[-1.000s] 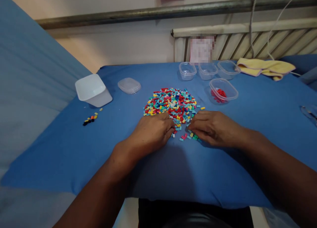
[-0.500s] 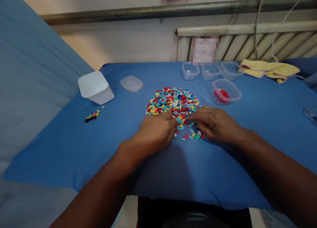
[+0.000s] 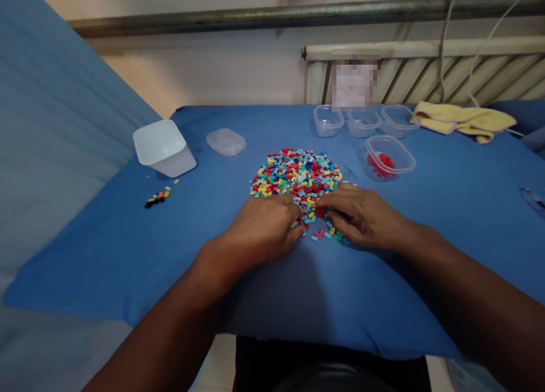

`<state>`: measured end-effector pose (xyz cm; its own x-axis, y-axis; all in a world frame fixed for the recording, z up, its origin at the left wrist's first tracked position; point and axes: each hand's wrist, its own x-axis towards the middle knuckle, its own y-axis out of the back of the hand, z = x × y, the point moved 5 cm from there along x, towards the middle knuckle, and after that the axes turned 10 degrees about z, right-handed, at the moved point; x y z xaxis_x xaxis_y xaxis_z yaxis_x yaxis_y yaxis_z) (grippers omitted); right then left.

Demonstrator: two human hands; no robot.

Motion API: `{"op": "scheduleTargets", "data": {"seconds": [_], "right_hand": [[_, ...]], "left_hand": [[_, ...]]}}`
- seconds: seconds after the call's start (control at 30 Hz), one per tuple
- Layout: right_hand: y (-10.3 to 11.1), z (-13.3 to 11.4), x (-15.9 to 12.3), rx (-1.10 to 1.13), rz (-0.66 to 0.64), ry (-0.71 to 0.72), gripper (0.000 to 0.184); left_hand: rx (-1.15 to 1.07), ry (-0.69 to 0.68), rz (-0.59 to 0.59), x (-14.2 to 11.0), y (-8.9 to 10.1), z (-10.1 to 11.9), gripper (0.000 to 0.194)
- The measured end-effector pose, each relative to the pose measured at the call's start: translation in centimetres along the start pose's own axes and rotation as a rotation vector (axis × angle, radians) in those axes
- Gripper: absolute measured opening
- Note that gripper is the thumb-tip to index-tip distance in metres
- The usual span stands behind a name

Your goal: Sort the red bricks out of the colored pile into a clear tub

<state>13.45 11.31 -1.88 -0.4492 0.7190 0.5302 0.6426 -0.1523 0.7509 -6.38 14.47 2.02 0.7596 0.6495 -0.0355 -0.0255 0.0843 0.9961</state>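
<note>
A mound of small toy building bricks (image 3: 298, 171) in many colours lies on the blue cloth. My left hand (image 3: 268, 222) rests at the mound's near left edge, its fingers curled in; what they hold, if anything, is hidden. At the near right edge is my right hand (image 3: 361, 213), its fingertips on the bricks and its thumb apart from the fingers. A red brick (image 3: 320, 213) shows in the gap by these fingers. Several loose bricks (image 3: 319, 234) lie between my hands, on the near side of the mound.
A clear tub (image 3: 402, 164) with red bricks stands right of the mound, three more clear tubs (image 3: 327, 122) behind it. To the left are a white container (image 3: 179, 159), stacked clear lids (image 3: 225, 142) and a few black, yellow and orange bricks (image 3: 159, 197). A yellow cloth (image 3: 464, 119) lies back right.
My right hand has shifted slightly left, toward my left hand, and its thumb has come away from the fingers. My left thumb now shows beside the bricks.
</note>
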Motion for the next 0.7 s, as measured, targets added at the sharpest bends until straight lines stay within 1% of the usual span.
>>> {"op": "scheduleTargets", "data": {"seconds": [0.13,0.27,0.33,0.43,0.57,0.7], "right_hand": [[-0.4,0.0,0.1,-0.013,-0.020,-0.001,0.035],[-0.2,0.0,0.0,0.003,-0.045,-0.039,0.033],[-0.1,-0.2,-0.1,-0.008,-0.050,-0.048,0.029],[0.0,-0.5,0.0,-0.064,-0.069,-0.045,0.020],[0.2,-1.0,0.0,-0.103,-0.096,-0.038,0.015],[0.4,-1.1,-0.1,-0.119,-0.050,-0.053,0.016]], "left_hand": [[0.003,-0.028,0.027,0.0,0.1,0.3,0.033],[-0.022,-0.055,-0.001,-0.1,0.2,0.3,0.027],[-0.026,-0.040,-0.011,-0.2,0.2,0.0,0.025],[-0.020,-0.025,-0.008,-0.2,0.2,-0.2,0.026],[-0.017,-0.069,0.009,-0.2,0.0,0.5,0.025],[0.009,-0.125,0.021,-0.2,-0.3,1.1,0.028]]}}
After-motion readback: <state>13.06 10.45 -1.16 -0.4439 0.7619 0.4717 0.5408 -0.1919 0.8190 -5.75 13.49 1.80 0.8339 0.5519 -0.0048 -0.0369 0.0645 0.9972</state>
